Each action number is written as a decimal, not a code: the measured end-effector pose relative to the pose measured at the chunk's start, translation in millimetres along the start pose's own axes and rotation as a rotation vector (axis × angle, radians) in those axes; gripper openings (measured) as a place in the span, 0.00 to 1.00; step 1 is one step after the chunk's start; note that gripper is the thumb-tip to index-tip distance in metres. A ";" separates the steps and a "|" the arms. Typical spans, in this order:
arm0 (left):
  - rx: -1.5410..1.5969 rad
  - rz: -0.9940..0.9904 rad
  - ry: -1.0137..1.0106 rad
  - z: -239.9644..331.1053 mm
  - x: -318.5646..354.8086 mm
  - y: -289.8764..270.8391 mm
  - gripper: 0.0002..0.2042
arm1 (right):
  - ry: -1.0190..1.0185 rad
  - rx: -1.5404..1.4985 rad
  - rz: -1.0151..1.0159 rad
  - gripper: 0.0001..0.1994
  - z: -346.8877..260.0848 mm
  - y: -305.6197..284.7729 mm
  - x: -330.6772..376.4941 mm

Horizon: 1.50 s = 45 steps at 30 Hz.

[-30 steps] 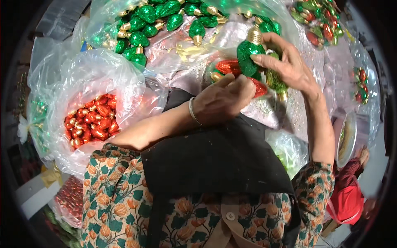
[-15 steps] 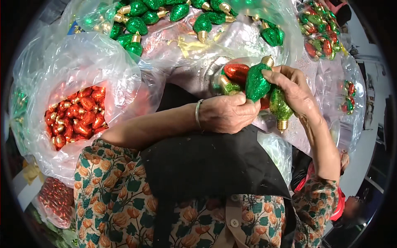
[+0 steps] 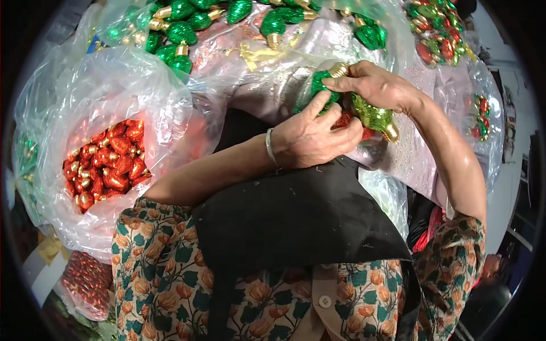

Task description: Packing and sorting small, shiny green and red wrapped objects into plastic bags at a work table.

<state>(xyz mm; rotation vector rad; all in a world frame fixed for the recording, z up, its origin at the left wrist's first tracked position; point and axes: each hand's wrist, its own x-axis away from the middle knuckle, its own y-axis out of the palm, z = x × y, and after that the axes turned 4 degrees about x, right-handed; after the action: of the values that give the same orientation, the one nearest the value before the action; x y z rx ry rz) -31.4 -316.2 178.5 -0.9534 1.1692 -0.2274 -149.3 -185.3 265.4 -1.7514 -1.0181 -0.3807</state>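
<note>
A small cluster of glittery bulb-shaped ornaments is between my two hands. My right hand pinches the dark green ornament with thumb and fingers near its gold cap. My left hand is closed at the cluster's near side, its index finger reaching up onto the dark green ornament. Red glitter of another ornament shows between the left fingers, mostly hidden by them. Beneath my right hand hangs a light green ornament, its gold cap pointing down to the right.
At left stands a clear plastic bag of red ornaments. Loose green ornaments lie on plastic at the far side. Mixed clusters sit at the far right. A bag of small red pieces is at lower left.
The dark green ornament has moved away from me and left, tipping into the cluster. My right hand has shifted with it; my left index finger now reaches onto it.
</note>
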 end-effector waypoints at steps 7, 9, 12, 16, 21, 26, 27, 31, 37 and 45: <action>0.157 -0.100 -0.185 -16.2 -19.3 -22.7 0.26 | -0.237 -0.175 0.344 0.28 29.5 2.5 13.4; 0.113 -0.161 -0.278 -22.5 -15.5 -13.6 0.29 | -0.266 -0.212 0.572 0.27 25.3 11.7 22.5; 0.054 -0.239 -0.296 -23.1 -20.1 -10.2 0.32 | -0.311 -0.151 0.636 0.25 18.2 9.3 18.3; 0.011 -0.381 -0.255 -29.6 -35.9 -13.4 0.32 | -0.373 -0.002 0.754 0.22 17.6 9.3 12.9; 0.059 -0.387 -0.252 -27.7 -39.3 -11.0 0.28 | -0.607 0.100 0.813 0.22 24.5 2.5 -25.0; 0.001 -0.250 -0.226 -24.1 -30.6 -5.9 0.27 | -0.525 0.634 1.010 0.24 48.8 11.6 -34.2; 0.004 -0.251 -0.232 -23.4 -28.0 -5.6 0.27 | -0.441 0.597 0.946 0.25 39.6 21.8 -31.6; 0.068 -0.289 -0.127 -29.0 -23.9 -14.0 0.24 | -0.212 0.464 0.823 0.29 24.2 30.1 -31.0; 0.050 -0.271 -0.197 -19.4 -35.0 -7.9 0.26 | -0.125 0.086 0.836 0.31 48.1 26.3 -38.7; 0.180 -0.258 -0.246 -40.5 -47.5 -6.7 0.27 | -0.395 -0.351 0.749 0.18 63.2 46.4 72.9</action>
<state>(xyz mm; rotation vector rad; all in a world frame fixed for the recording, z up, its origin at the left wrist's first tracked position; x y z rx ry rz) -83.8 -312.4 212.9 -0.9417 0.7854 -0.4037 -82.9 -101.6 258.9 -2.4352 -0.4952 0.2925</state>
